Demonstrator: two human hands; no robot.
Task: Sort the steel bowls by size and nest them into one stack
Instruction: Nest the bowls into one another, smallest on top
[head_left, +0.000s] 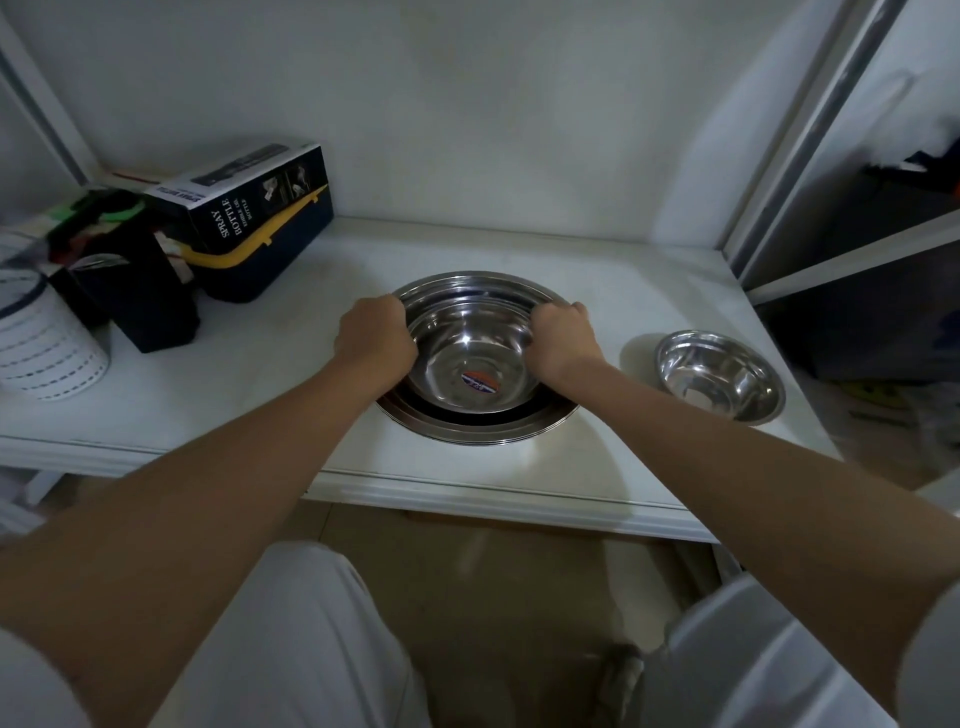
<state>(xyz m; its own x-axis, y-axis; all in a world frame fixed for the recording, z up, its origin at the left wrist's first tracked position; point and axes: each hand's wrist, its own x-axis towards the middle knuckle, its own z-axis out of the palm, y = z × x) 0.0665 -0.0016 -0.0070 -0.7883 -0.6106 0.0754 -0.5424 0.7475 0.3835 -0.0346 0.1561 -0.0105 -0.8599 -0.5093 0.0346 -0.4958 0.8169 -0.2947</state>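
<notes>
A stack of nested steel bowls (483, 428) rests in the middle of the white table (291, 384). Inside it sits a smaller steel bowl (467, 332) with a red and blue sticker on its bottom. My left hand (375, 344) grips that bowl's left rim and my right hand (563, 340) grips its right rim, both fists closed over the edge. This bowl looks slightly tilted, with a dark gap showing at its front. A still smaller steel bowl (719, 375) stands alone on the table to the right.
At the back left lie a black spray bottle box (244, 192) on a dark blue case with a yellow band (260, 260), a black container (140, 296) and a white perforated basket (47, 343). A wall rises behind. A cabinet frame (810, 156) stands at right.
</notes>
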